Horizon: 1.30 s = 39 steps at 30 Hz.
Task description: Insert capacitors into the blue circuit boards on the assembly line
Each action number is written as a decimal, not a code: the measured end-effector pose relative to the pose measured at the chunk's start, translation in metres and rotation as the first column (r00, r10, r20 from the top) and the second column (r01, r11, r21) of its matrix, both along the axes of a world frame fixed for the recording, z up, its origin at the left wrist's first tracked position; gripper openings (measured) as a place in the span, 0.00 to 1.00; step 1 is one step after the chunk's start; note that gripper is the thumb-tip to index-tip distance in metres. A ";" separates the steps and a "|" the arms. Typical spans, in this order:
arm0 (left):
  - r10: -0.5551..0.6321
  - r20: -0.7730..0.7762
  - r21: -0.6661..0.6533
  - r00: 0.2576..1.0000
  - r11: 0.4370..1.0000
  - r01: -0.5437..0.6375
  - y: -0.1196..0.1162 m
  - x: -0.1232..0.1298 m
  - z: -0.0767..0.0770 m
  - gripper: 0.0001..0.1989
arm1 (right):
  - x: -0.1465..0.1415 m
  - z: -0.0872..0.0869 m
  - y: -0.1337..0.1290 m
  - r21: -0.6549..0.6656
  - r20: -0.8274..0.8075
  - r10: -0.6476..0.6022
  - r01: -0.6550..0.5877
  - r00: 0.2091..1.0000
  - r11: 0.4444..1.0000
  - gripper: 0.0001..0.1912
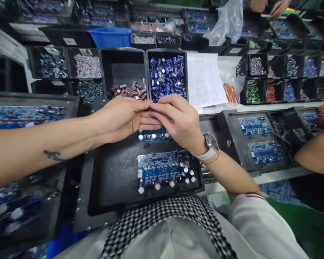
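My left hand (126,118) reaches in from the left with its palm half turned up and its fingers curved together. Its thumb and fingertips meet those of my right hand (178,120), which is closed in a pinch. Whatever lies between the fingers is hidden. Both hands are over the far blue circuit board (152,136), which they partly cover. Nearer to me lies a second circuit board (162,167), with round silver-topped capacitors (172,183) along its near edge. Both boards rest in a black tray (113,180).
Beyond my hands stand a bin of blue capacitors (167,73) and a bin of brown capacitors (129,90). A printed sheet (205,79) lies beside them. More part bins (86,64) line the back. At right are another board tray (233,138) and another person's arm (317,151).
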<state>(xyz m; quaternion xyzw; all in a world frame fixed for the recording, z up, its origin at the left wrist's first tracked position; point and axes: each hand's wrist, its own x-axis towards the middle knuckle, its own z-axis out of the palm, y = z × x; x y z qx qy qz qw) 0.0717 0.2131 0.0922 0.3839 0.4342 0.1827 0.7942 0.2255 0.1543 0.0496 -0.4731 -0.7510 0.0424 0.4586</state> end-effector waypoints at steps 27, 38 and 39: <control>-0.186 -0.447 0.200 0.875 0.932 0.301 0.008 -0.010 -0.014 0.11 | 0.100 -0.051 0.012 -0.516 0.063 -0.026 0.054 0.998 0.855 0.06; -0.246 -0.349 0.056 0.904 0.958 0.282 -0.001 -0.008 -0.017 0.12 | 0.100 -0.052 0.010 -0.495 0.112 -0.036 0.087 0.993 0.864 0.06; -0.237 -0.342 0.052 0.910 0.962 0.270 -0.002 -0.007 -0.017 0.11 | 0.100 -0.052 0.010 -0.495 0.114 -0.029 0.082 0.993 0.865 0.06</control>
